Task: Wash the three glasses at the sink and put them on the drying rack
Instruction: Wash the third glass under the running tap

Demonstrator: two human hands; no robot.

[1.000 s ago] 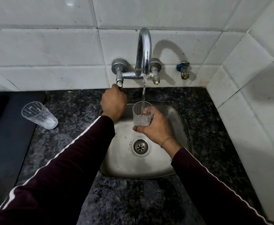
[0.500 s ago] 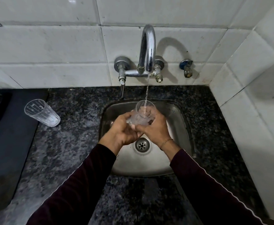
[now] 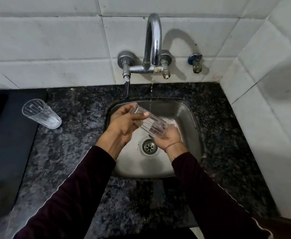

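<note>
Steel sink [image 3: 184, 116] set in a black speckled granite counter [image 3: 69, 147], white tile wall [image 3: 55, 49] behind. 2 glasses in view.

Glass 1 [image 3: 149, 124]: clear, ribbed, held over the sink basin, lying tilted on its side, one end up-left, the other down-right above the drain [image 3: 149, 147]. Cannot tell which end is the mouth. Left hand [image 3: 124, 123] grips the upper-left end, thumb across the top of the wall, fingers curled round behind. Right hand [image 3: 169, 137] cups the lower-right end from beneath, fingers curled round it. Both hands holding the same glass.

Tap [image 3: 152, 47]: chrome gooseneck, wall-mounted. Thin stream [image 3: 151, 94] drops from the spout, passing just behind the glass near the left thumb. Cannot tell if the water hits the glass.

Glass 2 [image 3: 41, 113]: same ribbed type, upright on the counter, left of the sink, well apart from both hands, just beside the edge of a dark mat [image 3: 8, 135].

Sleeves [image 3: 75, 195] dark maroon with a thin white stripe. Thread band on the right wrist.
</note>
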